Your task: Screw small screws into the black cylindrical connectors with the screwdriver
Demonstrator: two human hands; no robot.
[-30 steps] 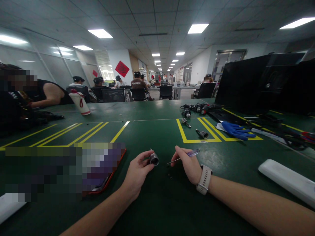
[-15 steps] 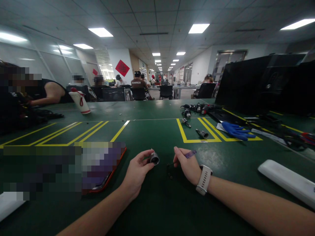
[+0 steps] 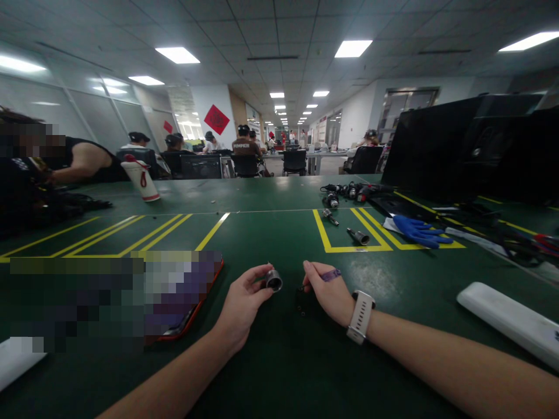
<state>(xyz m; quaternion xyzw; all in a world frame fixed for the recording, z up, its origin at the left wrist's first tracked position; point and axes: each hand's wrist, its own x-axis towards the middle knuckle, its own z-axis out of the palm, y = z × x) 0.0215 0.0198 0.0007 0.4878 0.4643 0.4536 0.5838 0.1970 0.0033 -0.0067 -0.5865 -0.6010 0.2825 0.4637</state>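
Observation:
My left hand (image 3: 244, 299) is closed, with thumb and fingers pinching a short grey metal sleeve (image 3: 273, 281), its round open end turned toward my right. Across from it, my right hand (image 3: 327, 291) is pinched on a slim purple-handled tool (image 3: 332, 275). The handle's end sticks out past the base of the index finger; the tip is too dark to make out. Just below the right fingertips, tiny dark parts (image 3: 301, 312) lie on the green table (image 3: 279, 366). A gap separates the two hands.
Inside a yellow-taped area ahead to the right lie a metal cone-shaped part (image 3: 358, 236) and a small metal fitting (image 3: 331, 217). Beyond are a blue glove (image 3: 419, 231) and cables. An orange-edged case (image 3: 190, 326) sits left, a white bar (image 3: 506, 317) right, a cup (image 3: 142, 179) farther back.
My right hand has shifted slightly left, toward the left hand and over the tiny dark parts, still pinching the purple-handled tool. My left hand holds the metal sleeve almost still.

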